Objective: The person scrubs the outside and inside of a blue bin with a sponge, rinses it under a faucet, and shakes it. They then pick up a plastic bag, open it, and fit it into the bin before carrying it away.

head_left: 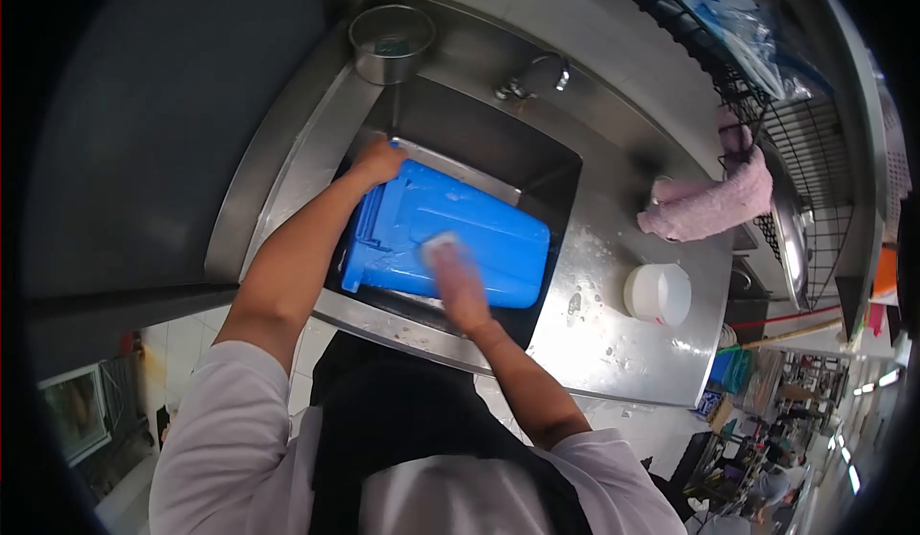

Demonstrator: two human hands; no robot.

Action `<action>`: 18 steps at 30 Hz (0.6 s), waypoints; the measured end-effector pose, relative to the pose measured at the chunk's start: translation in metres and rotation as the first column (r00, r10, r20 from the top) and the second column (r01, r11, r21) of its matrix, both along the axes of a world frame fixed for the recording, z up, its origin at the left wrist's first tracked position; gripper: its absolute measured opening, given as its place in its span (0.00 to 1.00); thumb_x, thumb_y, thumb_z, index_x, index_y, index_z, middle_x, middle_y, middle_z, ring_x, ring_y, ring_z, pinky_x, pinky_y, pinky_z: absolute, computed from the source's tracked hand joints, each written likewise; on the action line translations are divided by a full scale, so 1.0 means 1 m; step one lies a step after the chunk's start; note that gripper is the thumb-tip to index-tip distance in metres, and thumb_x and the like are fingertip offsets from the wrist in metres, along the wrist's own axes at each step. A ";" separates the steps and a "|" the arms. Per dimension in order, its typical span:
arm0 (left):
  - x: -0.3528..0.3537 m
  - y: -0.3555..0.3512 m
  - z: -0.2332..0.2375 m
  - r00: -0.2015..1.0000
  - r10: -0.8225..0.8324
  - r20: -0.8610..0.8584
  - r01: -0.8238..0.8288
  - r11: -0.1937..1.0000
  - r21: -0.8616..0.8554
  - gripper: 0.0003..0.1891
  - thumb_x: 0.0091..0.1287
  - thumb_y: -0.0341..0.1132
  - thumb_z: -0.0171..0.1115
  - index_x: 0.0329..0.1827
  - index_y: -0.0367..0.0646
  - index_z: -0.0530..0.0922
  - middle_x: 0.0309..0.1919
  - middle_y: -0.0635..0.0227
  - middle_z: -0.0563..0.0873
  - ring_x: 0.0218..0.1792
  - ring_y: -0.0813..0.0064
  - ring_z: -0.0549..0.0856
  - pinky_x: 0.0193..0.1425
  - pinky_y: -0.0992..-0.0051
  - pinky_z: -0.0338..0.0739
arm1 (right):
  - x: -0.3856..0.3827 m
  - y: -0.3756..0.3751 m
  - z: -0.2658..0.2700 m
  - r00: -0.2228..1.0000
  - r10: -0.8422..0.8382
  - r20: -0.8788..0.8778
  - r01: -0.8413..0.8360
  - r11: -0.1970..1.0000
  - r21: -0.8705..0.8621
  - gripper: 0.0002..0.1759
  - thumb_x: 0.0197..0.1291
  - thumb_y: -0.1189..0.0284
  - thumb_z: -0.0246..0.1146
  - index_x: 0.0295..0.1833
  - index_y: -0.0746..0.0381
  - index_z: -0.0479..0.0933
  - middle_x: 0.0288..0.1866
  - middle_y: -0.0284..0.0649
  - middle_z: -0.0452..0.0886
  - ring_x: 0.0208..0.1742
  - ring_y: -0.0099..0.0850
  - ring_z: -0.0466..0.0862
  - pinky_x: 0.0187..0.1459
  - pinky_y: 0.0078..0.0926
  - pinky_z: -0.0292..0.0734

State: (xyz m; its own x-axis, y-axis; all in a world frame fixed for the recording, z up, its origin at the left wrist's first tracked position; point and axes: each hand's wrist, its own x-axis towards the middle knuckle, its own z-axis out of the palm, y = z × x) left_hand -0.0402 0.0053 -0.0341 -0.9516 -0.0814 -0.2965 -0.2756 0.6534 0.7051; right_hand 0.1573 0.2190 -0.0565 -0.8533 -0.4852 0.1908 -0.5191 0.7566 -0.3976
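Observation:
A blue plastic bin (pixel 479 228) lies on its side in the steel sink (pixel 470 132), its wider end to the left. At that end's upper corner, my left hand (pixel 379 163) is closed round the rim. My right hand (pixel 454 281), blurred by motion, presses a small whitish pad (pixel 441 241) against the middle of the bin's upper side. Wet marks show on the blue surface. Behind the bin, a metal edge shows inside the sink.
A clear round container (pixel 391 44) stands at the back left corner, near the faucet (pixel 539 77). On the right counter (pixel 594 276) are a white tub (pixel 657 294) and water drops. A pink towel (pixel 714 199) hangs by a wire rack (pixel 815 171).

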 end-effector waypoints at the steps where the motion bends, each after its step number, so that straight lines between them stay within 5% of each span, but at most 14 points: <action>1: 0.001 0.000 -0.003 0.999 0.035 -0.041 -0.033 0.999 0.035 0.29 0.58 0.44 0.60 0.55 0.26 0.74 0.50 0.41 0.81 0.51 0.51 0.82 0.56 0.65 0.75 | 0.003 0.032 -0.014 0.976 -0.200 -0.081 0.204 0.978 0.036 0.28 0.55 0.78 0.55 0.65 0.64 0.66 0.61 0.53 0.71 0.66 0.53 0.66 0.70 0.48 0.55; 3: 0.009 -0.002 0.013 0.997 0.033 0.076 -0.045 0.986 0.161 0.26 0.59 0.43 0.61 0.50 0.26 0.77 0.45 0.45 0.83 0.48 0.55 0.83 0.53 0.64 0.76 | 0.000 0.095 -0.019 0.864 -0.494 -0.095 0.497 0.867 0.017 0.24 0.58 0.77 0.53 0.63 0.63 0.68 0.58 0.53 0.73 0.58 0.55 0.71 0.64 0.48 0.63; 6: 0.005 -0.005 -0.006 0.970 0.061 0.236 -0.159 0.893 0.420 0.18 0.59 0.41 0.64 0.38 0.29 0.82 0.33 0.55 0.85 0.33 0.64 0.86 0.41 0.62 0.81 | -0.014 0.130 -0.017 0.778 -0.622 0.089 0.618 0.783 0.069 0.22 0.56 0.77 0.54 0.58 0.60 0.73 0.55 0.56 0.73 0.53 0.55 0.73 0.55 0.47 0.71; 8: 0.006 -0.004 0.000 0.962 0.017 0.271 -0.168 0.822 0.545 0.16 0.60 0.38 0.64 0.38 0.29 0.82 0.32 0.55 0.85 0.29 0.66 0.86 0.34 0.63 0.82 | -0.027 0.134 -0.014 0.697 -0.705 0.132 0.694 0.710 0.124 0.23 0.55 0.76 0.55 0.58 0.60 0.73 0.54 0.56 0.74 0.53 0.55 0.74 0.55 0.46 0.72; 10: 0.006 -0.003 0.019 0.926 -0.013 0.378 -0.205 0.822 0.532 0.13 0.60 0.34 0.63 0.38 0.28 0.81 0.31 0.54 0.85 0.26 0.66 0.86 0.30 0.64 0.83 | -0.035 0.135 -0.005 0.694 -0.652 0.306 0.683 0.730 0.009 0.23 0.53 0.74 0.56 0.58 0.60 0.74 0.52 0.55 0.76 0.52 0.54 0.77 0.55 0.44 0.72; 16: 0.010 0.020 0.058 0.960 -0.086 0.267 -0.055 0.875 0.482 0.13 0.55 0.30 0.65 0.39 0.27 0.80 0.31 0.55 0.85 0.31 0.65 0.85 0.36 0.65 0.81 | 0.017 0.182 0.026 0.664 -0.670 0.332 0.748 0.606 -0.271 0.25 0.54 0.75 0.58 0.60 0.66 0.74 0.54 0.51 0.80 0.53 0.42 0.81 0.56 0.32 0.73; 17: 0.013 0.019 0.061 0.960 -0.076 0.269 -0.063 0.879 0.473 0.13 0.55 0.30 0.65 0.39 0.27 0.80 0.31 0.55 0.85 0.31 0.65 0.85 0.36 0.65 0.81 | 0.027 0.194 0.030 0.592 -0.671 0.447 0.805 0.509 -0.304 0.24 0.55 0.76 0.57 0.60 0.67 0.73 0.55 0.50 0.80 0.54 0.38 0.80 0.57 0.31 0.72; 18: 0.015 0.017 0.064 0.970 -0.113 0.215 -0.011 0.863 0.504 0.13 0.55 0.30 0.65 0.39 0.28 0.80 0.32 0.55 0.85 0.31 0.66 0.85 0.36 0.66 0.81 | 0.036 0.203 0.049 0.612 -0.705 0.359 0.791 0.539 -0.290 0.25 0.55 0.76 0.58 0.60 0.68 0.73 0.54 0.49 0.80 0.54 0.35 0.80 0.57 0.29 0.72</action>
State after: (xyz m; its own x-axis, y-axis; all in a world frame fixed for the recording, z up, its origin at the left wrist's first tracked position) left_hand -0.0256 0.0223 0.0303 -0.8505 0.1826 -0.4933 -0.4455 0.2485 0.8601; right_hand 0.1931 0.4218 -0.0076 -0.9040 0.4276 0.0038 0.2762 0.5905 -0.7583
